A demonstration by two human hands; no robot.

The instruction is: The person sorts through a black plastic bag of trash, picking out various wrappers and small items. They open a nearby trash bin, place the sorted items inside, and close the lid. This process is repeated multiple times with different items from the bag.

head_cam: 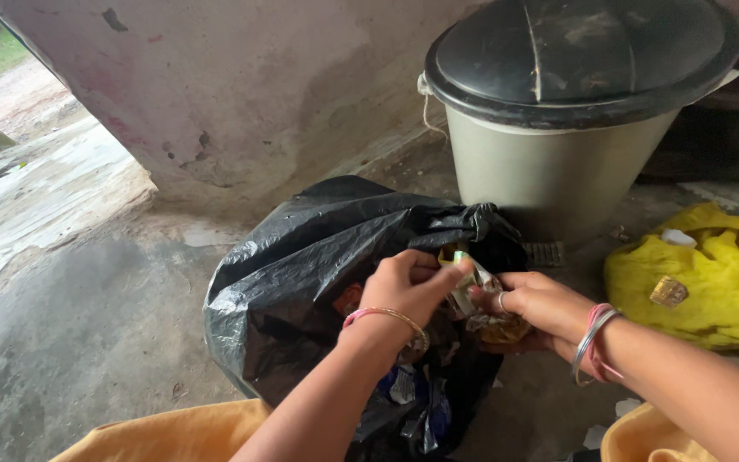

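Left hand and right hand, fingers clamped on crumpled wrappers, hold them over the open black bag, already part-filled; yellow bag beside the lidded bin untouched.

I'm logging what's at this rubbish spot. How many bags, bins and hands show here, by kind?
Black plastic rubbish bag: 1
Yellow plastic bag: 1
Grey round bin with black lid: 1
Hands: 2, the left hand and right hand, both gripping crumpled foil wrappers at the black bag's mouth
Total: 5
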